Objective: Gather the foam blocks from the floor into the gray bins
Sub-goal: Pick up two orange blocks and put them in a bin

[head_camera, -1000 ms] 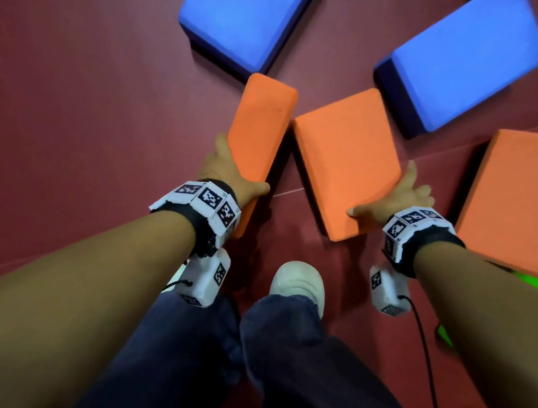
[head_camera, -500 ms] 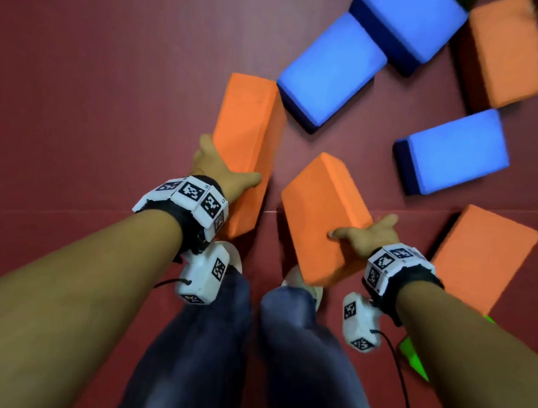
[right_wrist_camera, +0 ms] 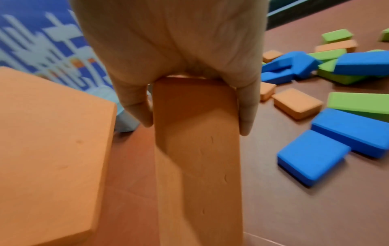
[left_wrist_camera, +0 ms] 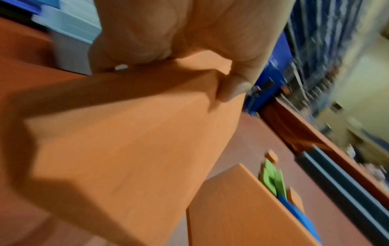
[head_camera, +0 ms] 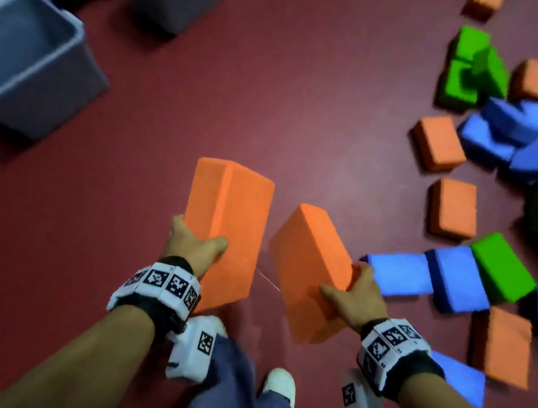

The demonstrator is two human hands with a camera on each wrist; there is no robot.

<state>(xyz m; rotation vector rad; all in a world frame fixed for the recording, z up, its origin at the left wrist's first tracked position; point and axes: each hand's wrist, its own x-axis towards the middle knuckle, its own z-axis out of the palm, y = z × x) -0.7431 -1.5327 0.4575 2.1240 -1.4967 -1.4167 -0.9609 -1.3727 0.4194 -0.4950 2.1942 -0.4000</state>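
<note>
Both orange blocks are up off the red floor (head_camera: pixel 308 112) now, lifted clear of where they lay a second ago. The left hand (head_camera: pixel 194 245) clamps thumb and fingers across one orange foam block (head_camera: pixel 227 218); beside it, the right hand (head_camera: pixel 351 295) grips the second orange block (head_camera: pixel 311 265). Beyond the left block, the gray bins (head_camera: pixel 34 67) have swung into view: the carry has begun, with plenty of blocks scattered right of them.
</note>
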